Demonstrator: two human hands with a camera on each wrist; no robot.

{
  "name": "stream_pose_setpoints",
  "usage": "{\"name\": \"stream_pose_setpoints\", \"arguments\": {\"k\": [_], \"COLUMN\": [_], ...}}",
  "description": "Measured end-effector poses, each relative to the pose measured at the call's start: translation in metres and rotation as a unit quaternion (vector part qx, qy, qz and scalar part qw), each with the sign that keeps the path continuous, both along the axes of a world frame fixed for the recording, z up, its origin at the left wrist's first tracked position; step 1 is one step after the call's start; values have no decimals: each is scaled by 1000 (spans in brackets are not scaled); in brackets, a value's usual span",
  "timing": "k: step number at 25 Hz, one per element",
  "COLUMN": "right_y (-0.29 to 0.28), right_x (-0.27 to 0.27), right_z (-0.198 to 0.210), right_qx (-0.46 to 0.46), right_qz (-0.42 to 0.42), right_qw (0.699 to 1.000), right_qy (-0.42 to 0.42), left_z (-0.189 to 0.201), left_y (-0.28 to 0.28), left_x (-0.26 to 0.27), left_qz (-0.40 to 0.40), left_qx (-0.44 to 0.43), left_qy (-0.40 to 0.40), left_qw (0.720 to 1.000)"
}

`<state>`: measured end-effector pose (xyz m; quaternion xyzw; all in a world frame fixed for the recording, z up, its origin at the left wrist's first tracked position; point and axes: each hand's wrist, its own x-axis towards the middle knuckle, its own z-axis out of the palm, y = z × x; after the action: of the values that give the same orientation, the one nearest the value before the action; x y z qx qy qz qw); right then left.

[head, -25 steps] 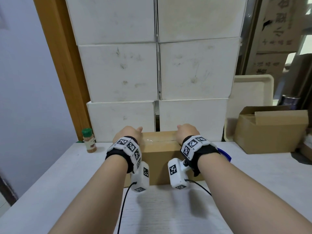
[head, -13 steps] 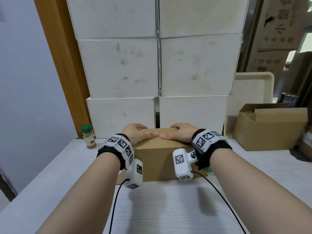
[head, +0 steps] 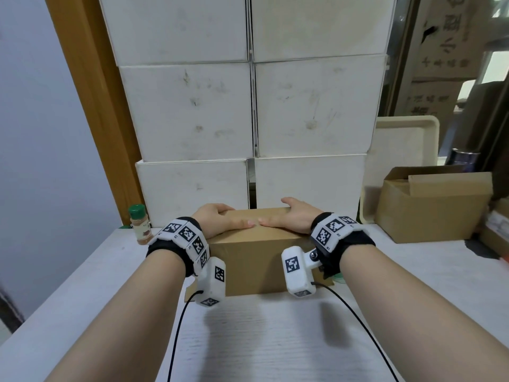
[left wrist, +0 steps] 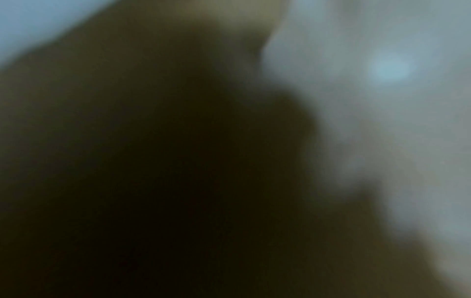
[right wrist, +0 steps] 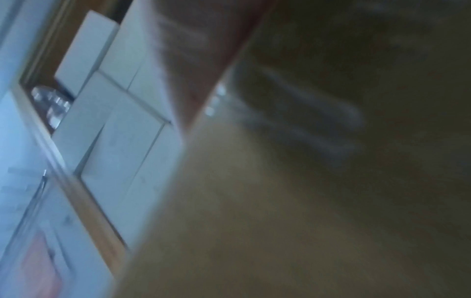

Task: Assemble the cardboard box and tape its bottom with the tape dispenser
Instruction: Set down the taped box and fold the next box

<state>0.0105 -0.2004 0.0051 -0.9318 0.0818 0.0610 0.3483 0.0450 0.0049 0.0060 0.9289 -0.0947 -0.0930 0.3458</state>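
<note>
Brown cardboard box (head: 259, 252), 1 of it, is sitting closed side up at the middle of the pale wood-grain table (head: 275, 340), just in front of the stacked white boxes.

Going L to R: 1 small spice jar w/ green cap (head: 140, 224) is standing upright near the table's back left edge, beside the wooden door frame (head: 91, 106). Left hand (head: 217, 220) is lying on the box's top left part, thumb stretched along the top toward the centre, fingers reaching over the far edge; can't tell how far they're curling there. Right hand (head: 294, 217) is mirroring it on the top right part, thumb flat, thumb tips nearly meeting at the middle. Both hands are pressing on the box, not wrapped round it. 2 wrists are wearing black bands w/ white marker blocks, 2 black cables trailing toward the viewer. Behind: 6 white boxes (head: 314, 106), 2 columns x 3 rows. Further R, 1 cream tray (head: 407, 139) is leaning upright, and 1 open brown carton (head: 432, 210) is sitting on the table, well apart from the task box.

Both wrist views are too blurred; right wrist is only showing the white boxes (right wrist: 122, 125).
</note>
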Motion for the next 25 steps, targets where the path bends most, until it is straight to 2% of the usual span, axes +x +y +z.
{"name": "stream_pose_setpoints", "arguments": {"k": [3,7,9,13,16,18,22,24,25], "right_y": [-10,-12,-11,-13,-11,-7,-10,-10,-10], "right_x": [3,-3,-10,-19,-17,-15,-9,-8,-6], "right_z": [4,-2,-4,-5,-6,-7,-10,-8,-6], "right_qx": [22,45,93,156,168,166,173,126,114], "right_qz": [20,1,-24,-72,-97,-111,-90,-80,-121], "right_qw": [999,999,995,980,972,969,978,988,985], "right_qy": [15,-16,-40,-105,-133,-145,-76,-47,-52], "left_z": [5,1,-6,-15,-20,-20,-15,-13,-11], "left_y": [3,5,6,6,4,2,1,0,-1], "left_x": [-2,-6,-5,-4,-1,2,2,4,4], "left_qz": [-20,-19,-15,5,38,84,96,103,114], "left_qx": [-22,-52,-109,-257,-303,-270,-82,-50,-41], "left_qy": [19,-8,-12,-9,-24,-42,-48,-35,-24], "left_qw": [999,998,994,966,952,958,991,993,992]}}
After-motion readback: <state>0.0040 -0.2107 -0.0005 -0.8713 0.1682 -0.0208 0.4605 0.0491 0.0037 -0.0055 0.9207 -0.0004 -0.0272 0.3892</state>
